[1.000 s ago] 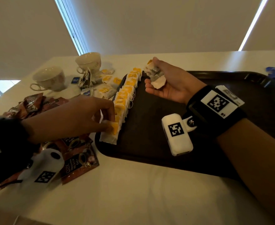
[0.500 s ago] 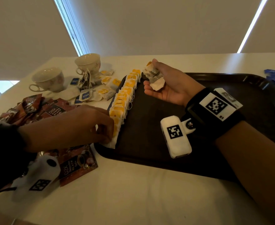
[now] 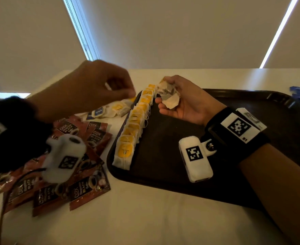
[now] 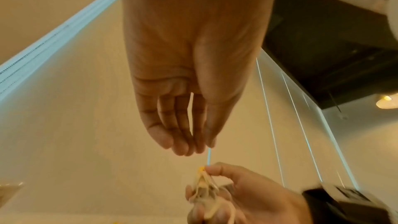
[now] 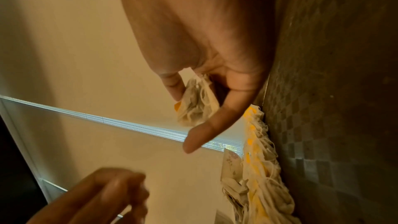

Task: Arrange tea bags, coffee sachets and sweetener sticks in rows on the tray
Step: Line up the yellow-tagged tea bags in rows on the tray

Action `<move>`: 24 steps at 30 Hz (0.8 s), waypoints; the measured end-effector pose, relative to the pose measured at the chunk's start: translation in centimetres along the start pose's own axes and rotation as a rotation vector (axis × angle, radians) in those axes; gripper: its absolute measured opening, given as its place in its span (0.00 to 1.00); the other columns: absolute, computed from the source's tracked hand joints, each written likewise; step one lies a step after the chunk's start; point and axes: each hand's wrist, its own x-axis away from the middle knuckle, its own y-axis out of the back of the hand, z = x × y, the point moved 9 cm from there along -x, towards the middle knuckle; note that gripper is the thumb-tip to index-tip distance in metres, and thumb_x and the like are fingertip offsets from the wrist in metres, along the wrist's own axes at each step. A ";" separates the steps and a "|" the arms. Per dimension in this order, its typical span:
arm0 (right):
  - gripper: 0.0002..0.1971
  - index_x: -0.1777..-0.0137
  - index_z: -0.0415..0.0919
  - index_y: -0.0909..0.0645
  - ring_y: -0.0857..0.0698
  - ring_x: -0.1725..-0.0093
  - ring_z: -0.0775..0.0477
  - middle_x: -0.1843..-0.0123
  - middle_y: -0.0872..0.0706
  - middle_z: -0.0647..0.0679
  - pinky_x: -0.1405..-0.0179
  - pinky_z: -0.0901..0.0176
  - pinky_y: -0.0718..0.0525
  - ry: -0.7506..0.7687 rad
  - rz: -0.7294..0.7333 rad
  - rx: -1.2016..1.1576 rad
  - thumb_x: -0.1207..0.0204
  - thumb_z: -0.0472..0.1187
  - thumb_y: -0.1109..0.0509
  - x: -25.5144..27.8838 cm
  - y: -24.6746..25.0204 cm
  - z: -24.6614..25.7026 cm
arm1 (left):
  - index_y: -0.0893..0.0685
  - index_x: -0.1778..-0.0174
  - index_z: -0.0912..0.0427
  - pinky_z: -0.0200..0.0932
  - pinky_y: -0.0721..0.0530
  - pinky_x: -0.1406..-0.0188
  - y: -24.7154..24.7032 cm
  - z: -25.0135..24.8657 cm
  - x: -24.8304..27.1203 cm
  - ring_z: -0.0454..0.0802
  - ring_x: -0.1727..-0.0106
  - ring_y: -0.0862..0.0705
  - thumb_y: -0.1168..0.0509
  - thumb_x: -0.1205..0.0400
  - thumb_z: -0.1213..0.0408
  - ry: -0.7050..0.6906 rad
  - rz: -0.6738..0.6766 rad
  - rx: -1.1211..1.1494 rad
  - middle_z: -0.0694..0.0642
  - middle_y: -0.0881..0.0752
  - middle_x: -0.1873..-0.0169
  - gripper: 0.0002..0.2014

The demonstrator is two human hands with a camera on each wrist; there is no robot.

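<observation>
White bench [image 3: 145, 218], dark tray [image 3: 181, 170]. Our right hand [image 3: 186, 105] cups a bunch of tea bags [image 3: 168, 96] at the row's [image 3: 136, 124] far end; left hand [image 3: 92, 89], fingers bunched and holding nothing, hovers just left of them.

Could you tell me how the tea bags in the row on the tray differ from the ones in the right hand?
The row of tea bags lies flat and overlapped along the tray's left edge, yellow tags up; the bunch of tea bags is crumpled and raised above the tray. The row lies untouched; the right hand grips the bunch. Both are pale paper bags with yellow tags.
</observation>
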 end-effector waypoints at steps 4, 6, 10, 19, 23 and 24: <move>0.13 0.43 0.36 0.24 0.18 0.70 0.50 0.60 0.15 0.40 0.72 0.61 0.14 0.012 0.125 -0.062 0.20 0.44 0.43 0.2 -1.0 0.2 | 0.13 0.52 0.59 0.30 0.14 0.66 -0.9 0.5 -4.0 0.37 0.67 0.13 0.33 0.21 0.60 0.101 -0.066 0.203 0.51 0.12 0.66 0.08; 0.13 0.44 0.35 0.25 0.20 0.71 0.50 0.61 0.16 0.41 0.73 0.61 0.15 0.012 0.181 -0.087 0.22 0.39 0.45 0.4 -1.5 0.3 | 0.13 0.52 0.61 0.34 0.13 0.64 -2.6 0.8 -5.2 0.40 0.66 0.13 0.33 0.19 0.61 0.128 0.008 0.289 0.57 0.11 0.62 0.08; 0.13 0.50 0.34 0.24 0.25 0.72 0.50 0.61 0.18 0.41 0.77 0.62 0.17 0.034 0.221 -0.112 0.24 0.35 0.50 0.5 -1.7 0.9 | 0.15 0.50 0.59 0.39 0.11 0.60 -3.4 1.1 -6.9 0.45 0.61 0.12 0.30 0.23 0.59 0.142 0.045 0.397 0.58 0.11 0.60 0.10; 0.11 0.50 0.37 0.25 0.25 0.73 0.53 0.61 0.19 0.43 0.77 0.64 0.18 0.097 0.185 -0.095 0.21 0.38 0.48 0.1 -1.4 1.4 | 0.15 0.55 0.63 0.47 0.11 0.56 -3.8 0.7 -7.4 0.47 0.61 0.12 0.28 0.28 0.59 0.076 0.166 0.472 0.59 0.11 0.61 0.12; 0.13 0.46 0.39 0.23 0.24 0.73 0.54 0.61 0.19 0.44 0.78 0.64 0.19 0.121 0.129 -0.091 0.19 0.46 0.45 0.0 -0.8 1.6 | 0.17 0.53 0.68 0.49 0.10 0.55 -3.3 2.0 -7.4 0.50 0.61 0.10 0.29 0.24 0.67 0.135 0.110 0.559 0.60 0.10 0.63 0.08; 0.15 0.44 0.39 0.23 0.23 0.73 0.54 0.62 0.19 0.45 0.78 0.64 0.19 0.129 0.108 -0.090 0.19 0.48 0.43 -0.1 -0.6 1.7 | 0.17 0.54 0.68 0.49 0.10 0.55 -3.1 2.3 -7.3 0.49 0.62 0.10 0.29 0.24 0.68 0.146 0.089 0.576 0.59 0.10 0.64 0.07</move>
